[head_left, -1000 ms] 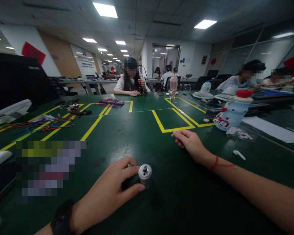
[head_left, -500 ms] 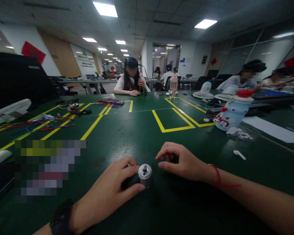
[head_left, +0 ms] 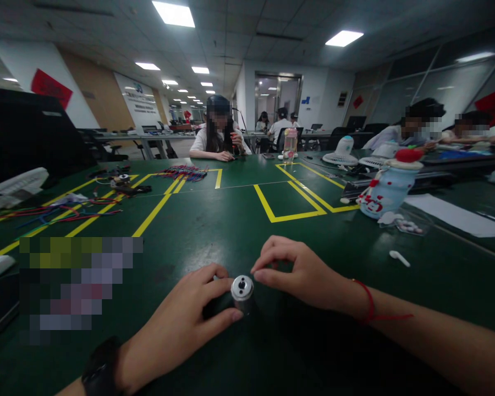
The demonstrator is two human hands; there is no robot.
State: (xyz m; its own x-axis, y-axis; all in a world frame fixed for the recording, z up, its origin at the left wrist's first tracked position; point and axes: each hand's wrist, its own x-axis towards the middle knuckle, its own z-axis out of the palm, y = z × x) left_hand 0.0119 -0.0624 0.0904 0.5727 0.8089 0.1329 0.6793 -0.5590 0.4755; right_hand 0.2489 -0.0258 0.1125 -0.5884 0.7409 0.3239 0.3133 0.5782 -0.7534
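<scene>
A small silver cylinder that looks like a motor (head_left: 242, 297) stands upright on the green table, its round end face up with a dark centre and small dark holes. My left hand (head_left: 190, 311) grips it from the left, thumb at the near side and forefinger at the far side. Just right of the motor's top, my right hand (head_left: 289, 267) is closed in a pinch, thumb against forefinger. Whatever lies between those fingertips is too small or hidden to make out. The right hand does not touch the motor.
Bundles of coloured wires (head_left: 183, 173) lie at the back left. To the right are a light-blue bottle (head_left: 385, 190), a white earbud (head_left: 399, 258) and white paper (head_left: 457, 215). Yellow tape (head_left: 297, 215) marks the table. A person (head_left: 218, 132) sits opposite.
My right hand has moved left to the motor and its thumb and forefinger have come together. The small raised piece on the motor's top no longer shows there. My left hand keeps its grip.
</scene>
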